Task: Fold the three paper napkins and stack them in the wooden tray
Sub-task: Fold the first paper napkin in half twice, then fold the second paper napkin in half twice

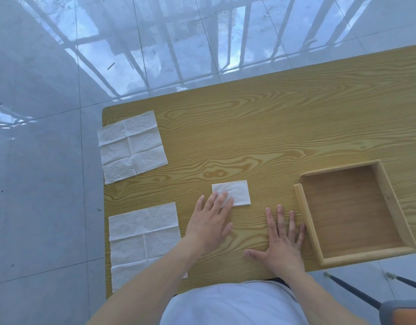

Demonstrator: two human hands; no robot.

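Note:
A small folded white napkin point(236, 191) lies mid-table. My left hand point(210, 221) rests flat with its fingertips on that napkin's near left corner, fingers spread. My right hand point(280, 242) lies flat on the bare wood, fingers apart, just left of the wooden tray point(304, 216). The tray holds nothing. Two unfolded napkins lie at the table's left edge: one at the far left point(130, 146), and a nearer one point(143, 233) partly under my left forearm.
The wooden table point(284, 127) ends close to the napkins on the left and just past the tray on the near right. A shiny tiled floor point(50, 184) surrounds it. Chair legs point(354, 289) show at the lower right.

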